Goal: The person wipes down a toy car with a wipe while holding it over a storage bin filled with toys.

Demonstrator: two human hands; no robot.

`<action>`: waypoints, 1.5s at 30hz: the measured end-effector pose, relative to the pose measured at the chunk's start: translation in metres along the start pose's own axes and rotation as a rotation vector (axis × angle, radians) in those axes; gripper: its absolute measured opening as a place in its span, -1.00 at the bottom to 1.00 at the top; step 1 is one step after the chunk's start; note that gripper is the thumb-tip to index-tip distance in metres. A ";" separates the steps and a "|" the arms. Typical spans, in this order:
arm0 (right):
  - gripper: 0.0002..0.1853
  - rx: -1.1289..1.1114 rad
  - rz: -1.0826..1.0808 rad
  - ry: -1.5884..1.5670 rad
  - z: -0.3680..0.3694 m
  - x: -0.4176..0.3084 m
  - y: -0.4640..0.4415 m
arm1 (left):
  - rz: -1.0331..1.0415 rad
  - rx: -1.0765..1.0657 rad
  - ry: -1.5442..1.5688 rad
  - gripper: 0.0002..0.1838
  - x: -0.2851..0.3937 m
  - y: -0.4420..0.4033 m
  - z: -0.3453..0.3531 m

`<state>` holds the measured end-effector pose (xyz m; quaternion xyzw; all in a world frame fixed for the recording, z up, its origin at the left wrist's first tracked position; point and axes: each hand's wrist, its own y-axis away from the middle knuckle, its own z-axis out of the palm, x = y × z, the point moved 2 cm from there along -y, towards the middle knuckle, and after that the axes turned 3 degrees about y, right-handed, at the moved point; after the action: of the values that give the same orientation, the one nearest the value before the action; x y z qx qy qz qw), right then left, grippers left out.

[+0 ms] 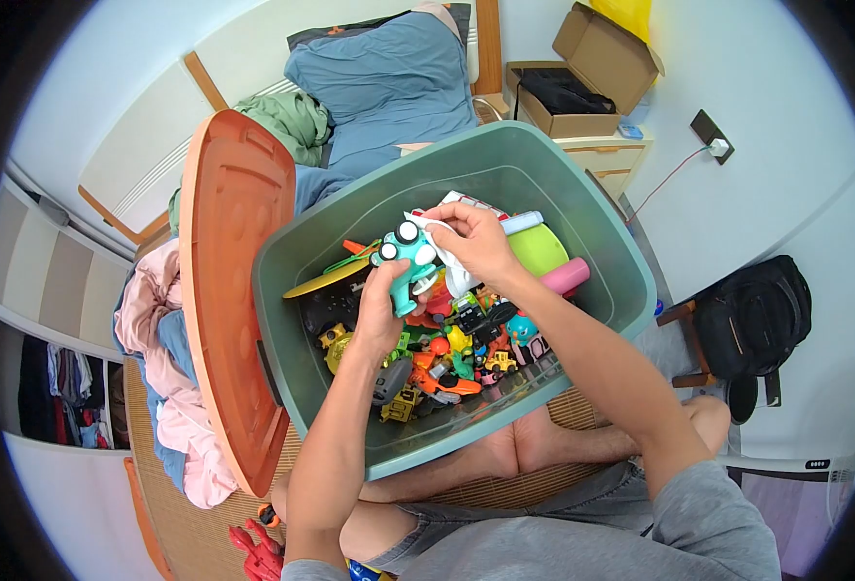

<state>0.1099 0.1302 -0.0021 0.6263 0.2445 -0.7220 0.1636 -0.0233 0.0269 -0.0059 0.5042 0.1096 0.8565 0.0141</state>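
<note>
Apparently wiping a teal toy [410, 281] above the open bin [490, 160], clasping it in the left hand [379, 315] and pinching a white wipe [458, 278] in the right hand [481, 244], probably needing next to turn the toy over

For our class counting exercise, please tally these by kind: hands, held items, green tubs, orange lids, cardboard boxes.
Hands: 2 (left hand, right hand)
Held items: 2 (teal toy, white cloth)
Green tub: 1
Orange lid: 1
Cardboard box: 1
Total: 7
</note>
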 end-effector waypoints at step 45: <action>-0.74 -0.255 -0.518 0.552 0.028 -0.013 0.021 | 0.467 0.409 0.332 -0.50 0.008 -0.005 -0.002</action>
<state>0.1005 0.0962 0.0105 0.6891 0.5169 -0.5076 -0.0191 -0.0290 0.0329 -0.0010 0.3620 0.1615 0.8672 -0.3012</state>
